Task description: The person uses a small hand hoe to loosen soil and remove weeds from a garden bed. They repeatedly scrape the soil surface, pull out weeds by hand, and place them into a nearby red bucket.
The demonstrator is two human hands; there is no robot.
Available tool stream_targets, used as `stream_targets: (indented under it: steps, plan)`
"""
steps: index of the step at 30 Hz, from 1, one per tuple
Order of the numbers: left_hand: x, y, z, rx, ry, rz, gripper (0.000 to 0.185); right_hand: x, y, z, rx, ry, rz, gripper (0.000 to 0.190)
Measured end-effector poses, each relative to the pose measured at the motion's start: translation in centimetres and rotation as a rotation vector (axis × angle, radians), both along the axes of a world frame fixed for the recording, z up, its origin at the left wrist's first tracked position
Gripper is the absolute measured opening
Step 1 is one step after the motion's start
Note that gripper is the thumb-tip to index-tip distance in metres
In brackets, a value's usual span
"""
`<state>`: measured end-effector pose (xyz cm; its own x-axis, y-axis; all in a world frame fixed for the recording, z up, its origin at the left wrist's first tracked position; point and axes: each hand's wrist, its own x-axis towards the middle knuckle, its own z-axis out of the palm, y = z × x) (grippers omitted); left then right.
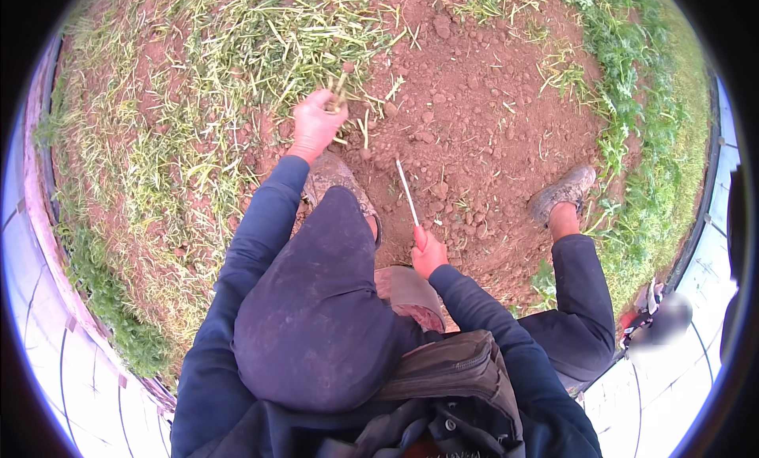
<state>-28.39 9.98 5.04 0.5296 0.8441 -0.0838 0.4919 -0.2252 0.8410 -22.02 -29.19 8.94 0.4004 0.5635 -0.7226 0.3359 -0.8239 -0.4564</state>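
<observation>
My left hand (317,121) pinches a few short, pale plant stems (339,93) with soil stuck to them. It is just beyond my left shoe (339,176), at the edge of the cut greenery. My right hand (429,257) grips the red handle (420,237) of a hand tool. The tool's long, thin metal shaft (407,191) points forward over loose red-brown soil (468,132). Whether its tip is a blade or a point cannot be told. Some loose stems (364,130) lie on the soil beside my left hand.
Cut stalks and leaves (284,37) cover the ground to the left and ahead. A row of leafy green plants (628,90) grows on the right, by my right shoe (563,194). Pale sheeting (77,387) bounds both sides. Another person (652,318) is at the right rear.
</observation>
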Motion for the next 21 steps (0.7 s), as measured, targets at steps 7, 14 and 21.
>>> stream_targets:
  steps: [7,14,21]
  plan:
    - [0.2,2.8,4.2,-0.08,0.061,0.168,0.03,4.9,7.6,-0.6,0.141,-0.102,-0.427,0.045]
    - [7.8,6.5,3.9,0.394,0.172,-0.434,0.034,11.6,19.3,-1.7,0.117,-0.087,-0.625,0.032]
    - [17.0,8.7,1.7,0.618,0.24,-0.646,0.018,12.4,21.8,-1.3,0.172,-0.288,-0.486,0.049]
